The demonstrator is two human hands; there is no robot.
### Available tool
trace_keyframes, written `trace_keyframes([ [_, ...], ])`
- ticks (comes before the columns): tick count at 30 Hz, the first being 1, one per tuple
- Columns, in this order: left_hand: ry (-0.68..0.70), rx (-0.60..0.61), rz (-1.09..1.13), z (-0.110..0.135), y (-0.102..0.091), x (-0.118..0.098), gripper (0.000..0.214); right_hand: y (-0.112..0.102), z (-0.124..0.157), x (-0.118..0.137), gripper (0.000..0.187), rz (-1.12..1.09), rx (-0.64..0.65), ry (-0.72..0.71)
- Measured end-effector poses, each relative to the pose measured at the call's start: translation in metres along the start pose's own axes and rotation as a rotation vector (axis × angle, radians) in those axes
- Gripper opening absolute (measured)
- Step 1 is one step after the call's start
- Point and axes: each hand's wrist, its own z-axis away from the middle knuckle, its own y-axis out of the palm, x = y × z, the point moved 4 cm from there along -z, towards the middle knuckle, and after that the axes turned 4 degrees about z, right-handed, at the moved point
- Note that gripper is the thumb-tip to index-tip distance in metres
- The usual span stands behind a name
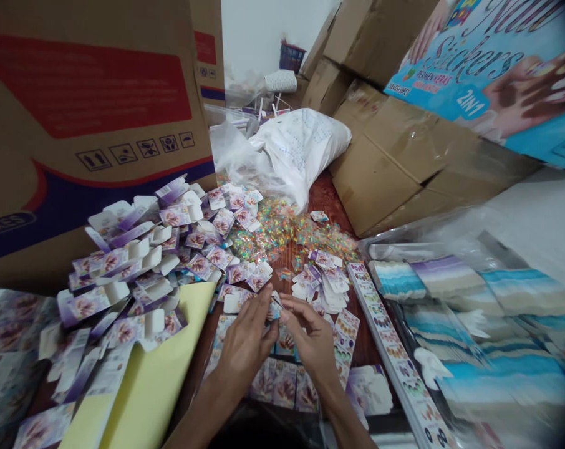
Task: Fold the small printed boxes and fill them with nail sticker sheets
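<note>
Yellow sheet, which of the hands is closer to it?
Left. The left hand is just to the right of the yellow sheet, and the right hand is farther away, on the other side of the left hand.

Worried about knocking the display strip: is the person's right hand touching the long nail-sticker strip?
Apart. The head view shows the right hand to the left of the long nail-sticker strip, with a plain gap between them.
</note>
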Motion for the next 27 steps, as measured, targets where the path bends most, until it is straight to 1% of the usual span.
trace_keyframes([
  [2,-0.035,-0.016,0.041,-0.002,-0.001,-0.001,0.054,-0.002,-0.001,-0.001,0.016,-0.016,-0.063,0.016],
  [4,-0.054,-0.034,0.075,-0.002,-0.001,-0.002,0.050,-0.004,-0.001,-0.004,0.018,-0.023,-0.111,0.064],
  [6,-0.052,-0.037,0.104,-0.002,0.000,-0.002,0.045,-0.003,-0.001,-0.006,0.020,-0.033,-0.112,0.104],
  [7,-0.049,-0.030,0.121,-0.002,0.000,-0.002,0.044,-0.003,0.000,-0.005,0.020,-0.031,-0.103,0.098],
  [11,-0.076,-0.025,0.149,-0.002,0.000,0.003,0.044,0.002,0.002,0.003,0.018,0.064,-0.063,-0.060],
  [12,-0.089,-0.026,0.141,-0.002,0.000,0.005,0.046,0.003,0.001,0.004,0.017,0.095,-0.061,-0.088],
  [14,-0.094,-0.024,0.100,-0.001,0.001,0.008,0.048,0.005,-0.001,0.005,0.015,0.126,-0.060,-0.099],
  [16,-0.052,-0.027,0.034,0.000,0.002,0.009,0.048,0.007,-0.006,0.003,0.014,0.101,-0.032,-0.073],
  [19,0.039,-0.040,-0.081,0.000,0.003,0.008,0.046,0.009,-0.012,-0.003,0.013,0.024,0.044,-0.001],
  [20,0.058,-0.040,-0.114,0.000,0.003,0.007,0.046,0.010,-0.013,-0.005,0.012,0.009,0.047,0.023],
  [22,0.081,-0.031,-0.162,0.000,0.004,0.005,0.044,0.010,-0.012,-0.008,0.012,0.014,0.013,0.037],
  [24,0.091,-0.027,-0.191,-0.001,0.004,0.004,0.044,0.010,-0.008,-0.009,0.016,0.061,-0.033,-0.019],
  [27,0.116,-0.054,-0.205,0.000,0.005,0.002,0.044,0.009,-0.005,-0.008,0.018,0.133,-0.076,-0.124],
])
